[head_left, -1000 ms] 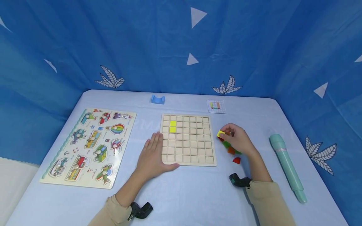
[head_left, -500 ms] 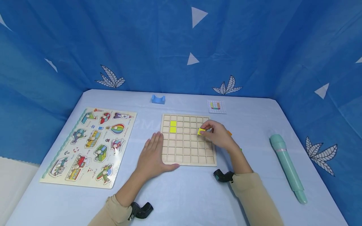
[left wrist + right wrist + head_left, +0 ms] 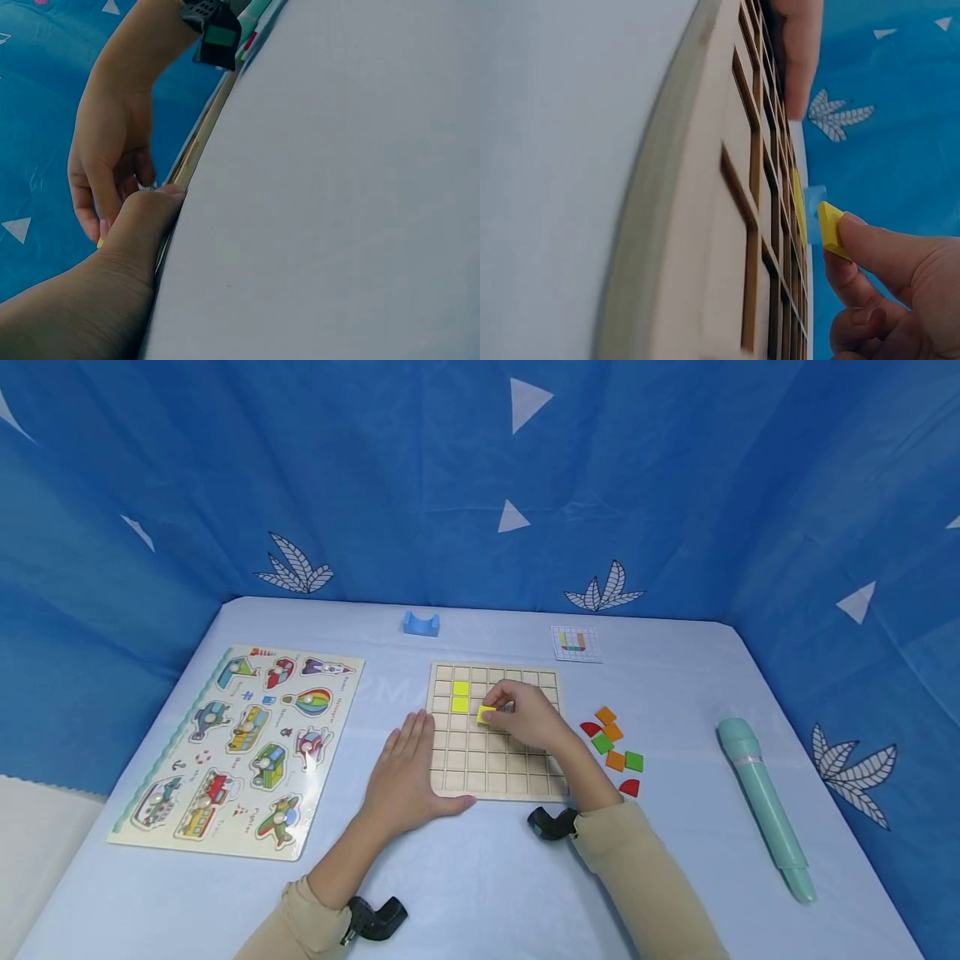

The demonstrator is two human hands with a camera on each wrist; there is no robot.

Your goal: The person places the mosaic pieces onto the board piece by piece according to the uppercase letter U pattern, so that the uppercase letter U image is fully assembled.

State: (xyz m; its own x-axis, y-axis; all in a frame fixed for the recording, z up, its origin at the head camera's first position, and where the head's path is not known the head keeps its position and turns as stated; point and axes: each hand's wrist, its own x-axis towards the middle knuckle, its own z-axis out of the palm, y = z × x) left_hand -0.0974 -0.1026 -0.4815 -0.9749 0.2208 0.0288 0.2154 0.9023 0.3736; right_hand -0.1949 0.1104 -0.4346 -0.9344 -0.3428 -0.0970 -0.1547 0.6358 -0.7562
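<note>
A wooden grid board (image 3: 495, 760) lies mid-table, with two yellow square tiles (image 3: 461, 696) set in neighbouring cells near its upper left. My right hand (image 3: 525, 717) pinches another yellow tile (image 3: 830, 229) between thumb and fingertips, held above the board just right of the set pair. In the right wrist view that tile is tilted and apart from the grid. My left hand (image 3: 402, 772) rests flat with straight fingers along the board's left edge, its thumb at the lower left corner. In the left wrist view the thumb (image 3: 161, 196) touches the board's side.
Right of the board lie several loose tiles: orange squares (image 3: 612, 732), green squares (image 3: 633, 762) and red quarter-circles (image 3: 630, 787). A pattern card (image 3: 576, 644) and a blue cradle-shaped block (image 3: 421, 624) sit behind. A picture puzzle (image 3: 240, 752) is left, a green tube (image 3: 767, 810) right.
My right hand has carried the yellow tile leftward from the loose tiles to over the board, uncovering the pile. The left hand has stayed in place.
</note>
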